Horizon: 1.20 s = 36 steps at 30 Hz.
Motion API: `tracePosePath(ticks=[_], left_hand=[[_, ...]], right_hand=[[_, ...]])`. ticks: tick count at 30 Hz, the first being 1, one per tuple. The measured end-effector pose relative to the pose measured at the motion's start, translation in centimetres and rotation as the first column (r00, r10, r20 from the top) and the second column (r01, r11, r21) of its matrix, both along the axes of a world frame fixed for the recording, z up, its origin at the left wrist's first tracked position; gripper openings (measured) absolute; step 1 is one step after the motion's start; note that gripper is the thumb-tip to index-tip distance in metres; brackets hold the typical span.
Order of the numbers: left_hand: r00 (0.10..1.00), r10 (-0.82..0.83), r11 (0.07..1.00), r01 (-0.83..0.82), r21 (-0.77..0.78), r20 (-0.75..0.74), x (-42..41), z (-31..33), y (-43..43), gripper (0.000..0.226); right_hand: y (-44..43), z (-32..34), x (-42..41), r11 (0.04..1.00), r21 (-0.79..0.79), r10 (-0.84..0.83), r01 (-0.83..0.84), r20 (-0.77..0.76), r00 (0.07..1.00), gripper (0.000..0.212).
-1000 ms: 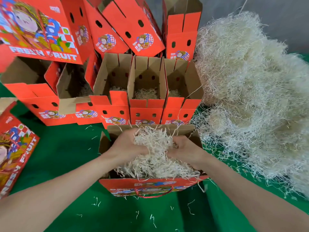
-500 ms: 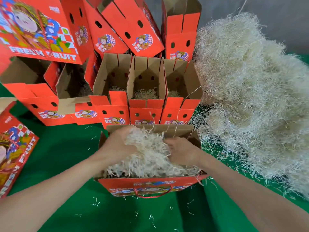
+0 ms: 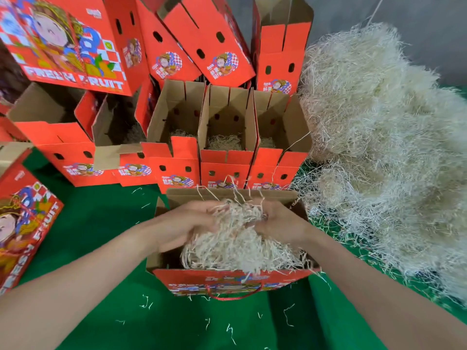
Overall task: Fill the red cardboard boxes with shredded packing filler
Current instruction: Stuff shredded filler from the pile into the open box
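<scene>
Lower centre: we see the left hand [image 3: 184, 223] and right hand [image 3: 280, 221], each grip apparently curled into the pale shredded paper filler [image 3: 235, 248] mounded in the open red cardboard box [image 3: 227, 280]. Risk: strands standing above the rim may spill onto the green worktop [image 3: 101, 223] if let go unpressed.

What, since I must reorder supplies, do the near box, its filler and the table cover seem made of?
Box: apparently corrugated cardboard, printed red with slight sheen outside, plain matte brown inside. Filler: thin pale crinkled strands, likely shredded paper, though wood wool is possible. Table cover: green, matte, probably cloth or felt; its weave cannot be seen.
</scene>
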<state>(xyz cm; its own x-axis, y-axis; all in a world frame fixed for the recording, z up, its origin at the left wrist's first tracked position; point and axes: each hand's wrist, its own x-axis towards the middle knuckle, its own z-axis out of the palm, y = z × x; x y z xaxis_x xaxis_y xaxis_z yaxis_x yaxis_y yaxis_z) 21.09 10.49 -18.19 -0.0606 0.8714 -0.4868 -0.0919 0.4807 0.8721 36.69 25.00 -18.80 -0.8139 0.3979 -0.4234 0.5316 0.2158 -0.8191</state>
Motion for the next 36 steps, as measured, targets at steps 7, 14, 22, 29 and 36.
tracePosePath(ticks=[7, 14, 22, 29, 36], left_hand=[[0.935, 0.302, 0.952, -0.305, 0.015, -0.185, -4.0, -0.2, -1.4, 0.069], [0.954, 0.297, 0.952, -0.293, 0.090, -0.036, -1.6, -0.8, 0.1, 0.066], [0.898, 0.247, 0.968, -0.246, 0.051, -0.364, -0.3, -1.5, 1.5, 0.060], [0.907, -0.008, 0.991, -0.048, -0.124, -0.421, -0.5, -1.1, 0.8, 0.068], [0.883, 0.270, 0.956, -0.294, -0.004, -0.383, -3.9, 0.6, -0.2, 0.073]], right_hand=[[2.6, 0.4, 2.4, 0.989, 0.115, -0.107, 0.092, 0.123, 0.987, 0.076], [1.7, 0.9, 1.5, 0.997, -0.033, 0.072, -0.068, 0.136, 0.988, 0.068], [0.2, 0.5, -0.3, 0.997, -0.068, 0.045, -0.041, 0.054, 0.998, 0.039], [0.7, -0.4, -0.3, 0.997, 0.074, -0.031, 0.025, 0.084, 0.996, 0.051], [3.1, -0.3, 1.4, 0.987, 0.077, -0.153, 0.144, 0.117, 0.981, 0.074]])
